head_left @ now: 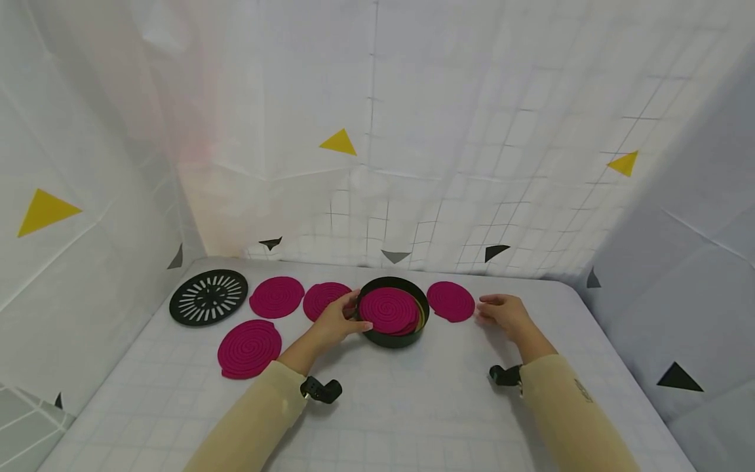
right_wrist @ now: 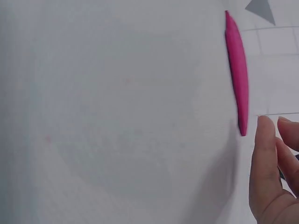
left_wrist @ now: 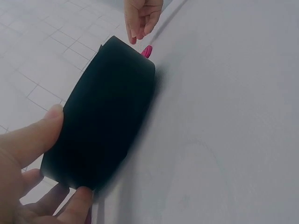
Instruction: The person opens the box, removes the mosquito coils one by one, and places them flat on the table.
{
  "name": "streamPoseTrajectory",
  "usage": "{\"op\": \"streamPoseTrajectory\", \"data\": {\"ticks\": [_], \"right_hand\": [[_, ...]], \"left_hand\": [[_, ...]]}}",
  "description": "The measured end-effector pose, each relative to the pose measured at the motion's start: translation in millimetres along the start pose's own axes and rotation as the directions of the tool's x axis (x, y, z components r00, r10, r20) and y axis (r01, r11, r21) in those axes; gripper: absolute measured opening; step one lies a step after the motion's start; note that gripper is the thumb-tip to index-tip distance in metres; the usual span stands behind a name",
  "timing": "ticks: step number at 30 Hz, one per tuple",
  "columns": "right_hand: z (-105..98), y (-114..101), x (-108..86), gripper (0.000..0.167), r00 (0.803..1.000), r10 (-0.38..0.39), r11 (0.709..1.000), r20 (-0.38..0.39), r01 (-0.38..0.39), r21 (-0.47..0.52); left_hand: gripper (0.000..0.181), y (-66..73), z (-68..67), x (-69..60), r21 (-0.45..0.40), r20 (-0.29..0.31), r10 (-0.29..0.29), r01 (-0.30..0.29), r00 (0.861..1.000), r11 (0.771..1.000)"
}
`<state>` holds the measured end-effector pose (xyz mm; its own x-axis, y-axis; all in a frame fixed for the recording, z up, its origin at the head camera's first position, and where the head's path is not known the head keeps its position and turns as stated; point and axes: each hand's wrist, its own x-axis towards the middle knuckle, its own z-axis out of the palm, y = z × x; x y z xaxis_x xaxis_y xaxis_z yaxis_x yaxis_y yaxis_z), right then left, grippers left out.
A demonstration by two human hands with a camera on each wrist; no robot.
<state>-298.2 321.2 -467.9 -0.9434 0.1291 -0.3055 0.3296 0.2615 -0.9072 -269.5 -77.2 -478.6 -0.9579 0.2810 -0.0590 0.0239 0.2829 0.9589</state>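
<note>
A round black container (head_left: 394, 340) holds pink spiral discs (head_left: 388, 309), with a bit of yellow-green showing at the inner right side. My left hand (head_left: 336, 322) grips its left wall, thumb at the front and fingers behind; the left wrist view shows the dark wall (left_wrist: 105, 112) between thumb and fingers. To the right of the container lies a pink disc (head_left: 451, 301), seen edge-on in the right wrist view (right_wrist: 238, 74). Just right of that disc my right hand (head_left: 508, 316) is held with relaxed fingers, holding nothing and apart from the disc.
Two pink discs (head_left: 276, 297) (head_left: 323, 299) lie left of the container, and another (head_left: 250, 349) is nearer the front left. A black slotted round plate (head_left: 187, 313) lies at the back left. White sheets with yellow and dark triangles stand around the table.
</note>
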Motion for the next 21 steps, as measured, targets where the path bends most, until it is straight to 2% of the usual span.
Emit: {"op": "streamPoseTrajectory", "data": {"ticks": [11, 21], "right_hand": [[3, -11, -19.9, 0.049, 0.999, -0.048, 0.999, 0.01, 0.048, -0.003], [11, -18, -40.6, 0.046, 0.988, -0.148, 0.989, 0.034, 0.148, 0.015]], "left_hand": [[0.087, 0.6, 1.5, 0.4, -0.004, 0.003, -0.005, 0.005, 1.0, 1.0], [0.087, 0.1, 0.3, -0.5, 0.005, 0.003, -0.005, 0.005, 1.0, 1.0]]}}
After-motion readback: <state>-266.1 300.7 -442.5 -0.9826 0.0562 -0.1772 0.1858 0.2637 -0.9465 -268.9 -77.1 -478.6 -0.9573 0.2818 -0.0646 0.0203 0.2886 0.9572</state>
